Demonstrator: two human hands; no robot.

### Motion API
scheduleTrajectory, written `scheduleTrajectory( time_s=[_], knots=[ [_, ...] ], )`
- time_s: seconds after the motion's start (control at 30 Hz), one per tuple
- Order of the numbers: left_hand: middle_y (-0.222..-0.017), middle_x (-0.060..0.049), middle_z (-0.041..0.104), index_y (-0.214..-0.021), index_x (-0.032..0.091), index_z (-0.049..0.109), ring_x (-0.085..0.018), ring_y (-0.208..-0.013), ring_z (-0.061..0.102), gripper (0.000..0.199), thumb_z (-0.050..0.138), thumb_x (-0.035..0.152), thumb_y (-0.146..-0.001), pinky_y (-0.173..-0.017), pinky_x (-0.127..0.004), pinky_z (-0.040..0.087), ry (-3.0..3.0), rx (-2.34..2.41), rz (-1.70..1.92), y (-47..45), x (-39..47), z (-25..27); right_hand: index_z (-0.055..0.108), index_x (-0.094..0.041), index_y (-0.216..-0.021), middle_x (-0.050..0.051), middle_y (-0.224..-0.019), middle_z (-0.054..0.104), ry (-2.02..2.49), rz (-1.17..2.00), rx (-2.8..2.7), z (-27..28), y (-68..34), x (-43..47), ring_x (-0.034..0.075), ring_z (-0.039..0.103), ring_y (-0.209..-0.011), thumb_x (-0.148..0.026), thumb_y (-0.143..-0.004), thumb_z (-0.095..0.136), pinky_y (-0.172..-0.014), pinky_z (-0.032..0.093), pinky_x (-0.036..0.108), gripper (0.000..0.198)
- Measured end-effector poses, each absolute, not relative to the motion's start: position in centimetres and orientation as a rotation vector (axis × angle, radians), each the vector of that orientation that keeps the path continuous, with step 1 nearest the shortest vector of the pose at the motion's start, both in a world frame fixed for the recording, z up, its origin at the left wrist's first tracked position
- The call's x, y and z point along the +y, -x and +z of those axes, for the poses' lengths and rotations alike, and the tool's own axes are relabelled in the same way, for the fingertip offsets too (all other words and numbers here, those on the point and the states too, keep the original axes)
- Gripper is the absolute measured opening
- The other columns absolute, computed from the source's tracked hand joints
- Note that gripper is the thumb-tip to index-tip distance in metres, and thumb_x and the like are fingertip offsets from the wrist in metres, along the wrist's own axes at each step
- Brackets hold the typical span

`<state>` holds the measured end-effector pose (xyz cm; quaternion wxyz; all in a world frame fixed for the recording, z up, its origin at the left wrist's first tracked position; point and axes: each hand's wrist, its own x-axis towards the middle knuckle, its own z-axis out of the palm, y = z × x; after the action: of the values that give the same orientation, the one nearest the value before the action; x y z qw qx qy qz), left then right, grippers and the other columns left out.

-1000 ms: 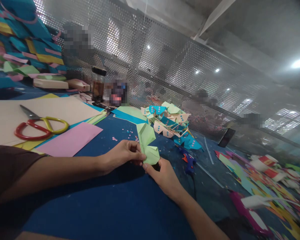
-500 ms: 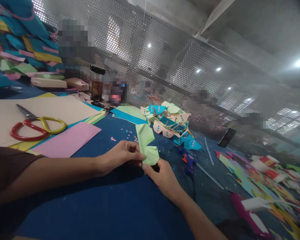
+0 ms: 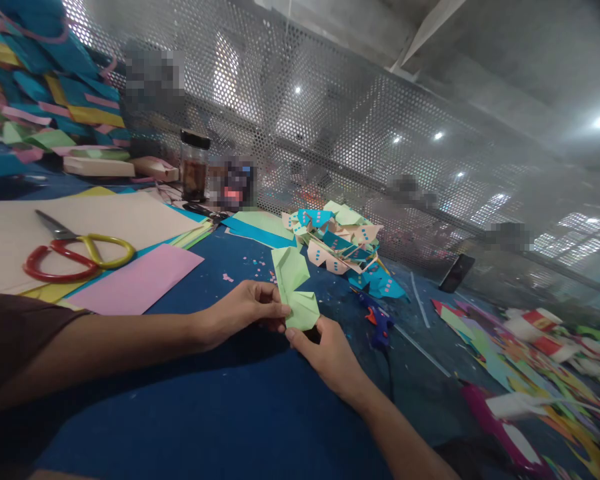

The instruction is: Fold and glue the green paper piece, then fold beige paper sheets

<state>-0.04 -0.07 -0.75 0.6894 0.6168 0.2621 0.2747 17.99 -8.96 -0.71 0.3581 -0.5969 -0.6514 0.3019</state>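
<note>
A folded light-green paper piece (image 3: 301,308), shaped like a butterfly's wings, is held between both hands above the blue table. My left hand (image 3: 247,310) pinches its left edge between thumb and fingers. At its lower right edge, my right hand (image 3: 325,347) is closed on it, thumb in front and fingers behind, partly hidden. Beyond the hands lies a heap of folded paper butterflies (image 3: 340,240) in blue, cream and green with small coloured squares. A blue glue gun (image 3: 379,323) rests to the right of my right hand.
Red-and-yellow-handled scissors (image 3: 80,257) lie on paper sheets at left, beside a pink sheet (image 3: 140,277). A lidded jar (image 3: 195,167) stands behind them. Glue sticks (image 3: 420,300), a phone (image 3: 457,273), coloured paper strips and a magenta power strip (image 3: 503,430) are at right. A perforated metal screen borders the back.
Almost nothing differs. Both hands keep the same hold on the green paper, and the view has shifted very slightly.
</note>
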Motion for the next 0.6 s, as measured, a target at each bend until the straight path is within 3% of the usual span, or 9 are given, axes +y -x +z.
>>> scheduleTrajectory(
  time_s=[0.6],
  knots=[
    [-0.073,-0.003,0.071,-0.077,0.015,0.067,-0.014,-0.067,0.062,0.028,0.08,0.04,-0.075,-0.07,-0.026,0.047,-1.4,0.56,0.598,0.29,0.09,-0.91,0.071,-0.013,-0.096,0.004,-0.084,0.071,1.48,0.809,-1.666,-0.3,-17.52,-9.19,0.016,0.06,-0.076,-0.032,-0.086,0.063,-0.069,0.046,0.026,0.023]
  ],
)
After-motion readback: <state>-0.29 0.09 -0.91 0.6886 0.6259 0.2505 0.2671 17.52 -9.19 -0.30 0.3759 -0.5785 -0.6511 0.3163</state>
